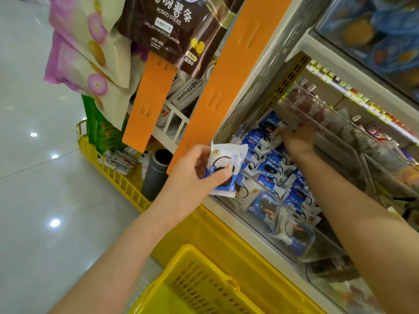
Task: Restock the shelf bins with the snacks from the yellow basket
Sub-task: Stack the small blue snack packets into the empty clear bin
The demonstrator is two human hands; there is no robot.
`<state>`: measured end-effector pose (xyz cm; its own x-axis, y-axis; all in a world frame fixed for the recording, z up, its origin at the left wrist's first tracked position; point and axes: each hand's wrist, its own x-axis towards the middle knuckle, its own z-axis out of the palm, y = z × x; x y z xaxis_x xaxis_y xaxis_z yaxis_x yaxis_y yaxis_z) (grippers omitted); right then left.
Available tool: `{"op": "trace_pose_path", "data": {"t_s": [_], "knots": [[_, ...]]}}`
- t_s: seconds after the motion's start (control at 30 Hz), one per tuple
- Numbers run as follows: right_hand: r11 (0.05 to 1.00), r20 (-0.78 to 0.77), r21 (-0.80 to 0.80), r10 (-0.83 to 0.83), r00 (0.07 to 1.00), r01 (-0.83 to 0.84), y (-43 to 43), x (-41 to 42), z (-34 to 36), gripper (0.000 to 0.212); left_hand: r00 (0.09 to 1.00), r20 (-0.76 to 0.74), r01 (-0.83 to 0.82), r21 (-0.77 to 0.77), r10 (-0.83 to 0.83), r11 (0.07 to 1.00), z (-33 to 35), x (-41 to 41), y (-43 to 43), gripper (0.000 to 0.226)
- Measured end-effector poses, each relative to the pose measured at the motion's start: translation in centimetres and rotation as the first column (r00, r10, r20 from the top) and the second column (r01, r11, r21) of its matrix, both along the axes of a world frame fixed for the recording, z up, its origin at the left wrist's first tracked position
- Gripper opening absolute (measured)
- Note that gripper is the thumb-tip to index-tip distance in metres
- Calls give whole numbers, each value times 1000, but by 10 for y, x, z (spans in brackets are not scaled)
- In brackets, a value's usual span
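L hand (pixel 192 175) is up in front of the shelf, just left of the clear bin (pixel 301 243). Its grip is closed on a blue-and-white snack packet (pixel 229 164), thumb across the front, fingers curled behind; poss. a 2nd packet tucked under it, can't tell. R hand (pixel 299 139) reaches deep into the same bin, arm stretched over the stacked blue-and-white packets (pixel 269 168) that fill it front to back. R fingers are blurred at the far end of the row, so can't tell if that grip is wide, narrow or holding sth. The yellow basket (pixel 199 275) sits low, under both forearms. Left of the shelf: orange hanging strip (pixel 147 105), brown potato sticks bag (pixel 172 26), 2nd yellow basket (pixel 118 177) w/ a grey tube (pixel 156 175).
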<state>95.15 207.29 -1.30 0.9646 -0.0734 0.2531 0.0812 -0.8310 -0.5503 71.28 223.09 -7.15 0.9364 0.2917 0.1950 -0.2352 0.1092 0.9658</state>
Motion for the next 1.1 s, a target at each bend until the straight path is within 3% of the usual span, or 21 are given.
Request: {"op": "trace_pose_path", "data": {"t_s": [0.07,0.2,0.27,0.37,0.43,0.53,0.6,0.67,0.73,0.87,1.0,1.1], "knots": [[998,69,-6,61,996,-61,8,-31,11,61,1000,-4,-20,-23,20,1000,1,-2,-4,25],[903,211,269,283,936,-334,17,-124,26,26,998,-17,-55,-81,54,995,6,-5,-14,23],[845,187,268,427,885,-464,13,-165,25,20,999,-17,-50,-142,48,989,10,-8,-20,22],[760,76,256,600,796,-597,3,-211,22,30,1000,-1,28,-232,-29,972,16,-15,-33,27],[760,-5,192,634,773,-622,-6,-224,24,34,991,-12,127,-153,-130,980,18,-22,-42,34],[793,-120,63,609,784,-606,-22,-229,34,22,974,-30,224,-1,-224,975,17,-31,-50,42],[791,-145,196,608,780,-580,-34,-230,36,17,980,-52,195,38,-193,980,15,-35,-51,43],[766,-161,405,597,786,-498,-46,-233,36,17,980,-66,182,-83,-188,980,14,-39,-51,37],[776,-219,437,583,783,-456,-56,-236,32,22,981,-81,156,-217,-177,964,12,-41,-53,32],[819,-309,214,574,758,-533,-70,-241,20,40,998,-7,55,41,-55,998,17,-40,-60,25],[779,-193,254,622,759,-574,-69,-243,23,20,985,155,34,292,-82,956,33,-36,-67,22],[820,-87,239,551,830,-520,-65,-225,35,10,974,220,-81,524,-43,848,42,-18,-55,30]]}}
